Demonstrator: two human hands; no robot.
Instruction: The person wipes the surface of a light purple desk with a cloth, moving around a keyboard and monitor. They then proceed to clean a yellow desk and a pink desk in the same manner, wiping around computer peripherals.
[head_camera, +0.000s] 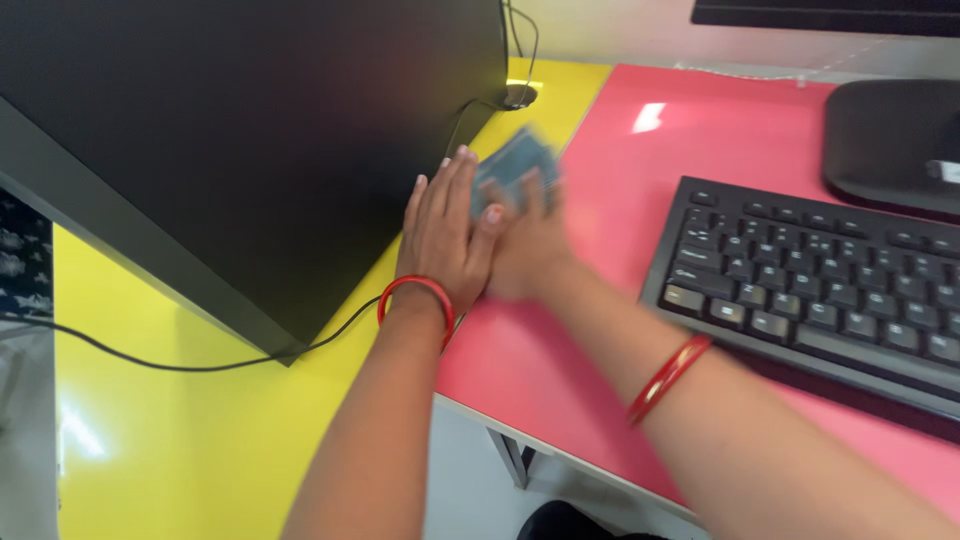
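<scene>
Two arms with red bangles reach up from six o'clock over the pink table (620, 330). The left hand (440, 235) lies flat and open. The right hand (525, 245) holds a blurry blue card (515, 165), pointing to one o'clock. The keyboard (810, 280) sits at three o'clock.
</scene>
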